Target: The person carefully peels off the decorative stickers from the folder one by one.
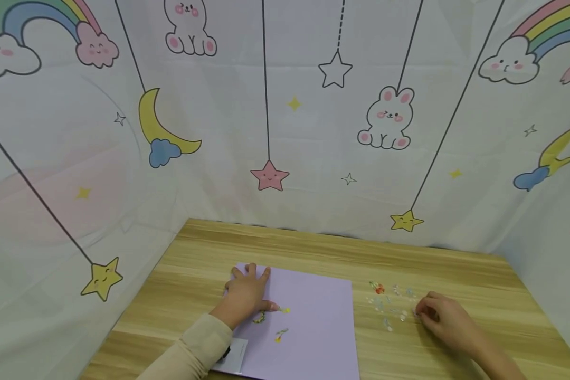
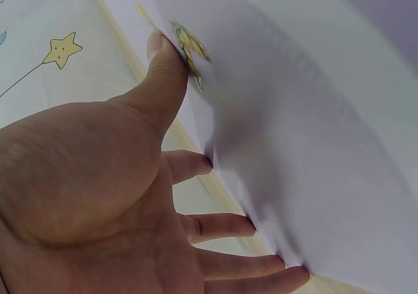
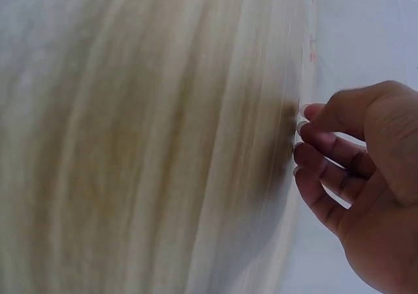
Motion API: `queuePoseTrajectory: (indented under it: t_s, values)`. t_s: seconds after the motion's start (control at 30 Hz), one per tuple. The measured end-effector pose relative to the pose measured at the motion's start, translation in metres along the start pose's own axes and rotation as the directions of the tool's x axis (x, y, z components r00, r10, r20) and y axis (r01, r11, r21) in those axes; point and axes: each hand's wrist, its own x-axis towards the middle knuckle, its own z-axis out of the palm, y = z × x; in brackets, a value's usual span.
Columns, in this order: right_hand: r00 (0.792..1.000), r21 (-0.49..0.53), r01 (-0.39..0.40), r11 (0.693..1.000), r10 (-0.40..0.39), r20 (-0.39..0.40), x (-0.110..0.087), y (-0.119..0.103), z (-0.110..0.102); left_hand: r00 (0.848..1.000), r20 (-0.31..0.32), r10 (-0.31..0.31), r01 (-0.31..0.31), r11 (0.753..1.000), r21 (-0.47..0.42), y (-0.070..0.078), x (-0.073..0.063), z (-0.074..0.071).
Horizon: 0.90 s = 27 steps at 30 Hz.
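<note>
My left hand (image 1: 247, 293) lies spread on the upper left of a lilac sheet (image 1: 318, 327), its fingertips near the far edge. Its thumb points at a small yellow flower sticker (image 1: 285, 310) and touches or nearly touches its stem. Two more flower stickers are on the sheet: a curved green one (image 1: 259, 317) under the thumb side and a yellow-orange one (image 1: 281, 335). To the right, my right hand (image 1: 444, 319) has its thumb and fingertips close together at the tabletop, beside scattered clear stickers (image 1: 390, 303). Whether a sticker is between those fingertips is too small to see.
A red flower sticker (image 1: 377, 288) lies at the far side of the scattered group. A whitish card or packet (image 1: 238, 354) with a dark part overlaps the sheet's near left corner. The wood-grain table (image 1: 309, 245) meets a printed cloth backdrop (image 1: 218, 184) behind and at both sides.
</note>
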Motion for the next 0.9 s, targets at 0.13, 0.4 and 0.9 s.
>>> queuePoseTrajectory:
  t_s: [0.13,0.4,0.9]
  values:
    - [0.998,-0.004,-0.043,0.999,0.043,0.036,0.0008,-0.0022,-0.0009,1.000,0.000,0.001,-0.001,1.000,-0.002,-0.0009,-0.0005,-0.0005]
    - [0.999,-0.029,-0.043,0.999,0.043,-0.004,0.0002,-0.0027,0.0013,1.000,-0.004,0.007,-0.007,1.000,0.005,-0.0012,0.0017,0.0009]
    - [0.999,-0.035,-0.041,0.999,0.040,-0.027,0.0003,-0.0009,0.0011,1.000,-0.011,0.008,-0.009,1.000,-0.003,-0.0008,0.0003,0.0009]
